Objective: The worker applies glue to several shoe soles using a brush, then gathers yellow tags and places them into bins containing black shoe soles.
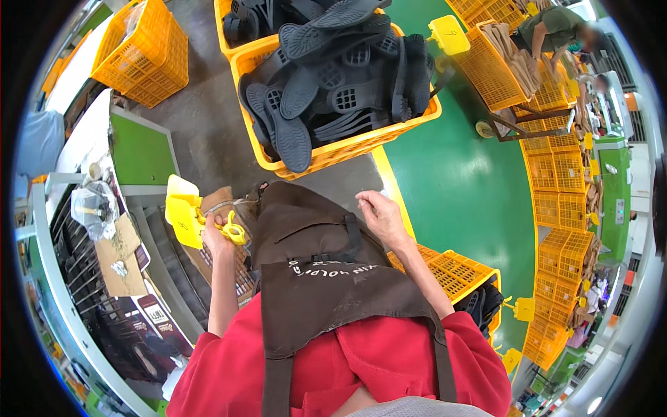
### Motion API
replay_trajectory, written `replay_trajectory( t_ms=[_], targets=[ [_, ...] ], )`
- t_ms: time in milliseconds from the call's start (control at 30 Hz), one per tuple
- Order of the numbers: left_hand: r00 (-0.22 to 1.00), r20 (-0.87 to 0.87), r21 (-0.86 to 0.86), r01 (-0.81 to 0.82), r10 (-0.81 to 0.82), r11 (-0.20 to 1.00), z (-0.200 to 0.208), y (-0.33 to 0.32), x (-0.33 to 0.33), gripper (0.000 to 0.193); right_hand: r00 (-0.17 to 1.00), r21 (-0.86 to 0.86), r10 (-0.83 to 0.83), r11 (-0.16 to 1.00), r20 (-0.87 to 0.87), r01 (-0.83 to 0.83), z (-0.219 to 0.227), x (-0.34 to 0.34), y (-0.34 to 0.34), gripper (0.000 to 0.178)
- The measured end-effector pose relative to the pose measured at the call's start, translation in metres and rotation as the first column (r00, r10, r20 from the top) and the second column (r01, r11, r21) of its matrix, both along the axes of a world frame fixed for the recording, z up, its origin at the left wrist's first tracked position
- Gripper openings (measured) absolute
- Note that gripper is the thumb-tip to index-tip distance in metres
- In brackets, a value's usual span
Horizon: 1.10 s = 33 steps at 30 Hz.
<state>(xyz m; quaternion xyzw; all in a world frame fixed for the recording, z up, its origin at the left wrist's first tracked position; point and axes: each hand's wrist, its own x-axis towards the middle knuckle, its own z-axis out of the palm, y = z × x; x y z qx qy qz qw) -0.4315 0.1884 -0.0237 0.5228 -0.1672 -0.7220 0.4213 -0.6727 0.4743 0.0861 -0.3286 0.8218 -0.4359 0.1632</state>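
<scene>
My left hand (218,238) is closed around a yellow plastic clip tag (183,212), whose flat plate stands up to the left of my fingers and whose ring-shaped handles (235,229) stick out on the right. My right hand (381,214) hovers at the right of my dark apron, fingers curled in, with nothing seen in it. Ahead of me a yellow crate (306,169) is heaped with black shoe soles (295,139). A similar yellow tag (450,35) is attached near that crate's far right corner.
Another crate of soles (479,278) stands by my right elbow. Stacked yellow crates (559,208) line the right side, where a person in a dark top (549,31) bends over. On the left are a workbench with a green panel (142,149) and an orange-yellow crate (149,59).
</scene>
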Motion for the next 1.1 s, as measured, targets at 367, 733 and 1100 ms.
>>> replay_trajectory(
  t_ms=[367, 733, 1100],
  targets=[
    [0.976, 0.159, -0.170, 0.177, -0.150, 0.969, 0.052, -0.055, -0.073, 0.009, 0.964, -0.017, -0.262, 0.965, 0.051, 0.263, -0.010, -0.066, 0.001, 0.012],
    [0.904, 0.193, -0.120, 0.408, -0.382, 0.905, 0.042, -0.220, -0.144, 0.015, 0.879, -0.109, -0.477, 0.873, 0.010, 0.475, 0.029, -0.149, -0.130, 0.011],
    [0.799, 0.344, -0.154, 0.566, -0.493, 0.810, 0.034, -0.433, -0.163, 0.017, 0.989, -0.008, 0.012, 1.000, -0.151, -0.013, 0.115, -0.169, -0.447, 0.014]
  ],
)
